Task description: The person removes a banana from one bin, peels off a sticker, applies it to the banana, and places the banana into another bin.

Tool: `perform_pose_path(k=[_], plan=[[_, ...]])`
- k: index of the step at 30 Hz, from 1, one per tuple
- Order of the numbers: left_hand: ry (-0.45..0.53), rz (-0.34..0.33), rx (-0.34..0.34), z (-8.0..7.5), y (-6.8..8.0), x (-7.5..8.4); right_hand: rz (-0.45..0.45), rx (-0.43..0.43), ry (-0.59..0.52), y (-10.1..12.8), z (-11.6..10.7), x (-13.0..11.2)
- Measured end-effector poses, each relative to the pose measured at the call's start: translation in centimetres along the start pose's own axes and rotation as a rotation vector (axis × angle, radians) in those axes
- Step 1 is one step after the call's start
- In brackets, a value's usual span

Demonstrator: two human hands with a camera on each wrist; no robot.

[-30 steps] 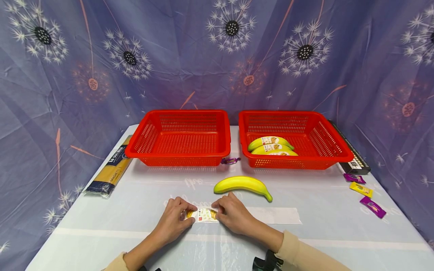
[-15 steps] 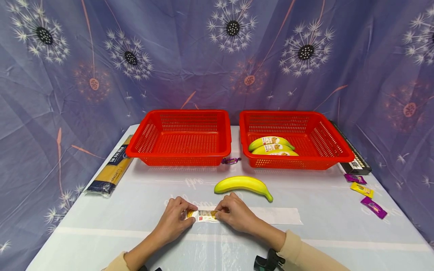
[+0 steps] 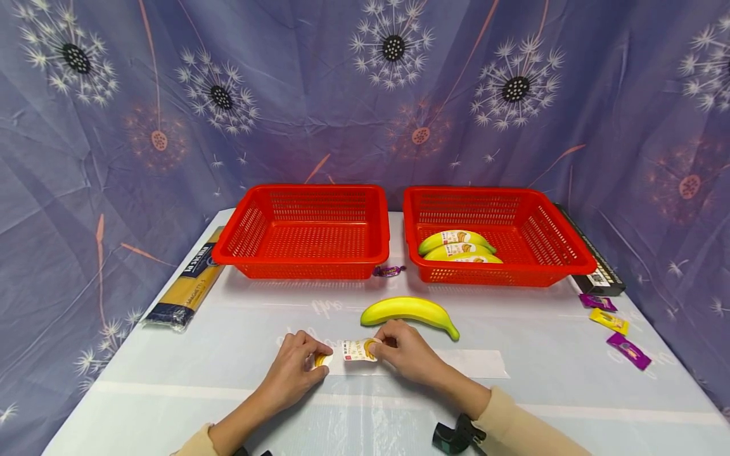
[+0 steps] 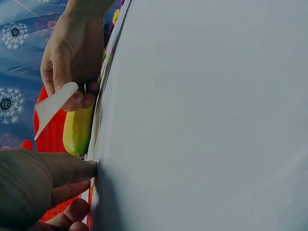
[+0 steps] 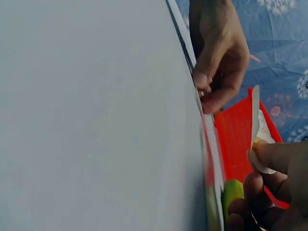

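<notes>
My right hand (image 3: 413, 354) pinches a white label (image 3: 358, 349) with banana pictures between thumb and fingers; the label is lifted and curls in the right wrist view. My left hand (image 3: 296, 367) presses its thumb and forefinger on the left end of a flat white backing strip (image 3: 467, 363) on the table. Another label with a banana picture (image 3: 320, 360) shows between those fingertips. An unlabelled yellow banana (image 3: 406, 309) lies just beyond the right hand. In the left wrist view the banana (image 4: 77, 132) appears below the right hand (image 4: 72, 57).
Two red plastic baskets stand at the back. The left basket (image 3: 299, 261) has nothing in it; the right basket (image 3: 496, 273) holds several labelled bananas (image 3: 456, 237). A spaghetti pack (image 3: 185, 282) lies at left. Wrapped candies (image 3: 627, 350) and a black box (image 3: 601, 278) are at right.
The right hand has lifted the label off the strip and moved it slightly right and away from me. The left hand has stayed in place on the strip.
</notes>
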State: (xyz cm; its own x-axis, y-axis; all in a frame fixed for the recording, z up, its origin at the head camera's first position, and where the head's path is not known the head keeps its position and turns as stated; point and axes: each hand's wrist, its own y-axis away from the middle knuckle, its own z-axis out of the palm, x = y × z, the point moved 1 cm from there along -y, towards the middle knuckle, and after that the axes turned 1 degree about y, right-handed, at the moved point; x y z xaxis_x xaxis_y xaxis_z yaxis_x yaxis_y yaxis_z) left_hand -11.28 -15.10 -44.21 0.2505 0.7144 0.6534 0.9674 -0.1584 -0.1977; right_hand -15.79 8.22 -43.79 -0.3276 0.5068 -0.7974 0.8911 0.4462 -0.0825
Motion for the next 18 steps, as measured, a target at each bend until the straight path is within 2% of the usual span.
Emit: perform_pose_path(k=[5, 8, 12, 18], plan=[[-0.027, 0.041, 0.021, -0.1, -0.2, 0.2, 0.023, 0.008, 0.007, 0.3, -1.6, 0.2], [-0.018, 0.031, 0.026, -0.3, -0.8, 0.6, 0.028, 0.023, 0.018, 0.4, -2.6, 0.3], [0.044, 0.006, 0.009, -0.4, -2.1, 1.8, 0.025, 0.067, 0.053, 0.6, -3.9, 0.5], [0.133, 0.028, -0.044, 0.3, -4.7, 4.0, -0.015, 0.152, 0.095, 0.7, -5.6, 0.6]])
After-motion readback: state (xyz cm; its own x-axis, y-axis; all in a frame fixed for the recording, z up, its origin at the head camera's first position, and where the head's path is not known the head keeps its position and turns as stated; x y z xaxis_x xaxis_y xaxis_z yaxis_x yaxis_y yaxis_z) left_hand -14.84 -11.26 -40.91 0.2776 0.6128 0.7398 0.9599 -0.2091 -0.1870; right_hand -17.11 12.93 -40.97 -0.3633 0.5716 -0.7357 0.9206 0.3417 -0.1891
